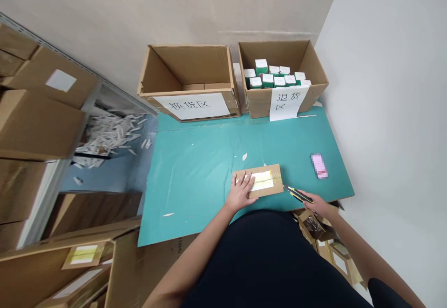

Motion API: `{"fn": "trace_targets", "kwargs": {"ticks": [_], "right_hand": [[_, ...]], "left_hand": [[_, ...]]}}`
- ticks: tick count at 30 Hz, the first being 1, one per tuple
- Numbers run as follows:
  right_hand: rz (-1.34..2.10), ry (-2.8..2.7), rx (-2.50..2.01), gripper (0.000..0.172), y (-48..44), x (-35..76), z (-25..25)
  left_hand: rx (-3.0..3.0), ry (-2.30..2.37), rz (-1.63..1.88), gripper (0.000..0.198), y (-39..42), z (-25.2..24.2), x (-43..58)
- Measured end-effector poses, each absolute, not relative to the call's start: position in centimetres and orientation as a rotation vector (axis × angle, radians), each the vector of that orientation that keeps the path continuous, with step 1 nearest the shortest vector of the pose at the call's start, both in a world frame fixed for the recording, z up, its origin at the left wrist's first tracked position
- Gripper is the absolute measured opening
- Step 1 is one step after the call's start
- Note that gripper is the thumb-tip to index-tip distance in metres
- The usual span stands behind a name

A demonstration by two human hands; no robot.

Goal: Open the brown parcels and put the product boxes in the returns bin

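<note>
We press our left hand (240, 192) flat on a small cardboard parcel (261, 181), fingers spread over its white label (261, 181) and yellow tape. The parcel lies near the front edge of the teal desk (195, 182), just ahead of our body. Our right hand (312, 202) is closed around a yellow-and-black utility knife (299, 195), whose tip points left, just beside the parcel's right edge. A pink object (319, 166), pixelated and impossible to identify, lies on the desk to the right of the knife. Against the wall at the far edge of the desk stand two open cardboard boxes. The left box (188, 66) bears a paper sign (191, 106) reading "换货区". The right box (279, 56), signed "退货区" on a paper sheet (288, 102), holds small white-and-green cartons (267, 80). Below our right hand sits an opened carton (310, 226). To the left, stacked cardboard cartons (35, 122) stand beside white paper strips (108, 133) scattered on the floor (104, 177).
</note>
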State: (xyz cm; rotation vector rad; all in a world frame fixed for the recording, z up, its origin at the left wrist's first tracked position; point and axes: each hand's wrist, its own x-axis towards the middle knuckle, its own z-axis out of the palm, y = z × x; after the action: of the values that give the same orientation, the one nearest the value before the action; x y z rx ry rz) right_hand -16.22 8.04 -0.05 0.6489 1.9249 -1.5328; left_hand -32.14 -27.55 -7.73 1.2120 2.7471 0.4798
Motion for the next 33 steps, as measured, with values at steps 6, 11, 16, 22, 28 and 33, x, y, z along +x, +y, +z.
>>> {"fn": "trace_targets", "kwargs": {"ticks": [6,11,16,22,28,33], "right_hand": [[-1.75,1.937,0.928,0.075,7.9,-14.3,-1.2],[-1.814,2.066,1.047,0.075,7.0,-15.8,-2.6],[-1.821,2.076,1.029,0.063,5.3,-17.6,-3.6],[-1.848,2.042,1.066,0.064,3.5,-19.4,-4.2],[-1.886,2.108,1.034,0.057,3.1,-20.2,-4.8],[-1.842,2.233,1.014,0.056,3.4,-20.2,-6.5]], "left_hand": [[1.207,2.728,0.497,0.089,-27.7,-7.7,-32.3],[1.177,2.677,0.563,0.093,-28.0,-7.7,-32.1],[1.136,2.668,0.641,0.078,-28.0,-7.9,-32.3],[0.903,2.756,0.699,0.059,-28.3,-8.0,-32.5],[0.506,2.777,0.861,0.071,-29.1,-8.5,-32.7],[0.029,2.562,1.183,0.095,-29.3,-9.4,-32.8]]}}
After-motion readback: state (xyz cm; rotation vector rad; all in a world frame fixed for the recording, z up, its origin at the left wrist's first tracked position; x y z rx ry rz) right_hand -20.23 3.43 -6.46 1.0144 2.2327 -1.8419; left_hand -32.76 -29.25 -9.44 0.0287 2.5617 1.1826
